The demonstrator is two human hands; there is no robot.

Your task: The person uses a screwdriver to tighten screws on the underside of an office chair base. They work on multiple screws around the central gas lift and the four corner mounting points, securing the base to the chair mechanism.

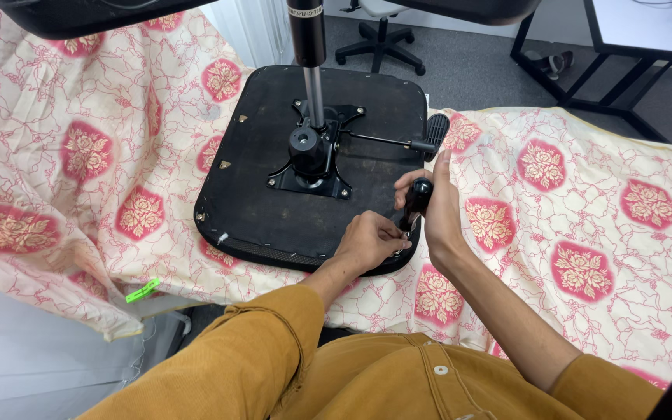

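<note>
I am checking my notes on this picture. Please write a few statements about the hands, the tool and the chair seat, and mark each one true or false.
1. The right hand grips a black-handled tool. True.
2. The chair seat lies with its cushion side up. False: its black underside faces up, with the metal mechanism plate and gas cylinder showing.
3. The left hand is at the near right edge of the seat, beside the tool's tip. True.
4. The seat rests on a plain blue cloth. False: the cloth is cream with red flower medallions.
5. A lever with a black paddle sticks out of the mechanism toward the right. True.
</note>
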